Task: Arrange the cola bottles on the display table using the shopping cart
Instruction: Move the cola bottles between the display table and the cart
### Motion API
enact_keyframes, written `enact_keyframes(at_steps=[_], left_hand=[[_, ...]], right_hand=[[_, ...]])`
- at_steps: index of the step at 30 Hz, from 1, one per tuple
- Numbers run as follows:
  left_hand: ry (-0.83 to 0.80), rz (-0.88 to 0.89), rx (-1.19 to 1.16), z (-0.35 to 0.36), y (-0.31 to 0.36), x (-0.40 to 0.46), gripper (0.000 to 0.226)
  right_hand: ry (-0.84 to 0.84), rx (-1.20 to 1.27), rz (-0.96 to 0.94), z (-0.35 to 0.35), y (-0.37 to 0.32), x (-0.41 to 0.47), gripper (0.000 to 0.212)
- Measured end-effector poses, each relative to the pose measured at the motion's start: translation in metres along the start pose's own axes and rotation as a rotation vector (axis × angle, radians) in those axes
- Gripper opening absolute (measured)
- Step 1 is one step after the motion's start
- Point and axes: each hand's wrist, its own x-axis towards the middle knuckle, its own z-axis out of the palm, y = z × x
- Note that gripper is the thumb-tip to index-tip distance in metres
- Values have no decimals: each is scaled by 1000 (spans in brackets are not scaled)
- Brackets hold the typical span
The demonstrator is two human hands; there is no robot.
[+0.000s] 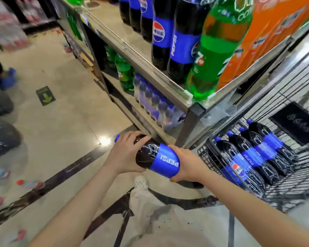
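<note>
Cola bottle [157,155] held sideways in both hands, low in front of the worktop [141,56].

Left hand [127,154] curled round the neck end, blue cap [117,138] poking out past it; right hand [187,164] wrapped round the base end beside the blue label. Three more bottles [253,154] lying side by side in the wire cart [292,175] at right. On the worktop, upright cola bottles [169,34] next to a green bottle [216,49].

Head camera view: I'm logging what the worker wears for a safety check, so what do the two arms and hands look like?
Both arms are bare from forearm to fingers. The left hand and right hand show no gloves, sleeves, watch, rings or wristbands, and no markings.
</note>
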Motion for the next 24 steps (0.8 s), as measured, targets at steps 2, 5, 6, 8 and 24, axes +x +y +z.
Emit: enact_keyframes(at_steps=[2, 5, 6, 8, 24], left_hand=[[6, -14, 6, -9, -32, 13, 95], [9, -9, 24, -28, -78, 37, 96], [14, -9, 29, -36, -91, 45, 95], [23, -7, 33, -51, -118, 59, 95], [9, 287, 41, -134, -338, 163, 95]], right_hand=[[-13, 11, -12, -6, -14, 36, 113], [0, 19, -14, -20, -35, 85, 115], [1, 28, -15, -25, -43, 98, 116], [9, 51, -19, -35, -59, 125, 115], [245, 76, 170, -69, -189, 297, 106]])
